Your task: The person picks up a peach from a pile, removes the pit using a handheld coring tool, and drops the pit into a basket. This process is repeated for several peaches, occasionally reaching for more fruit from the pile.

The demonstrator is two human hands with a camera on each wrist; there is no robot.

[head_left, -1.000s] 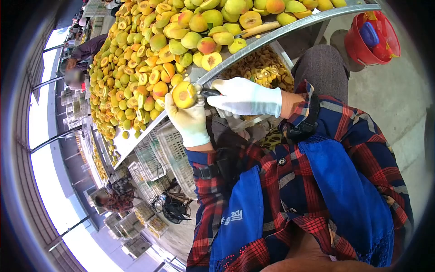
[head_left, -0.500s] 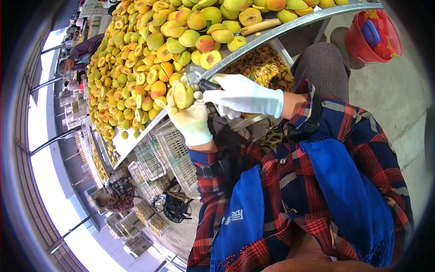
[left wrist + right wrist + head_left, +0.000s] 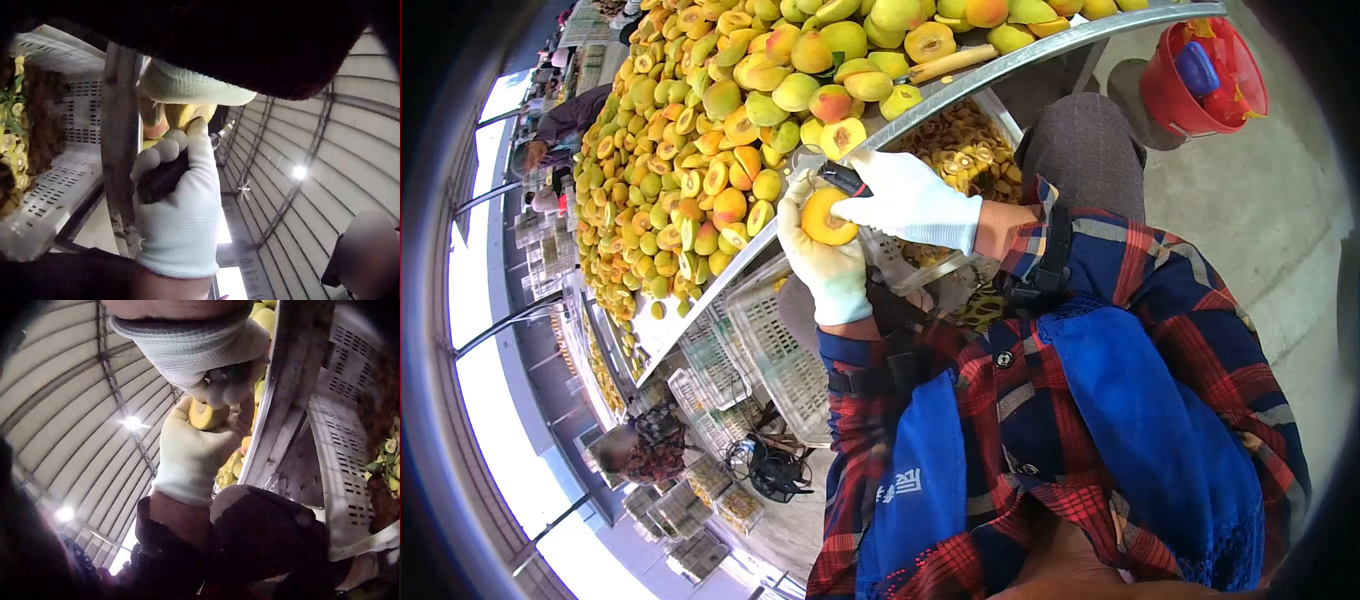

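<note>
In the head view my gloved left hand (image 3: 830, 262) grips a halved yellow fruit (image 3: 830, 217), its cut face turned up. My gloved right hand (image 3: 915, 200) curls round the black handle (image 3: 843, 178) of a tool, with the thumb at the fruit's cut face. The tool's metal end lies by the left fingertips. From the left wrist view, the right hand (image 3: 181, 194) is wrapped round the dark handle (image 3: 164, 180) beside the fruit. The right wrist view has the fruit (image 3: 206, 416) in the left hand's (image 3: 187, 450) fingers, below the right hand (image 3: 194, 356).
A large heap of cut fruit (image 3: 700, 150) covers the metal-edged table (image 3: 1040, 45), with a wooden-handled tool (image 3: 950, 64) near the edge. Beneath stand a crate of scraps (image 3: 960, 150) and pale crates (image 3: 775, 345). A red bucket (image 3: 1205, 85) is on the floor at the right.
The fruit half has turned in my left fingers and its cut face shows more fully. My right thumb has come onto the fruit, and the tool's metal end has shifted toward the left fingertips.
</note>
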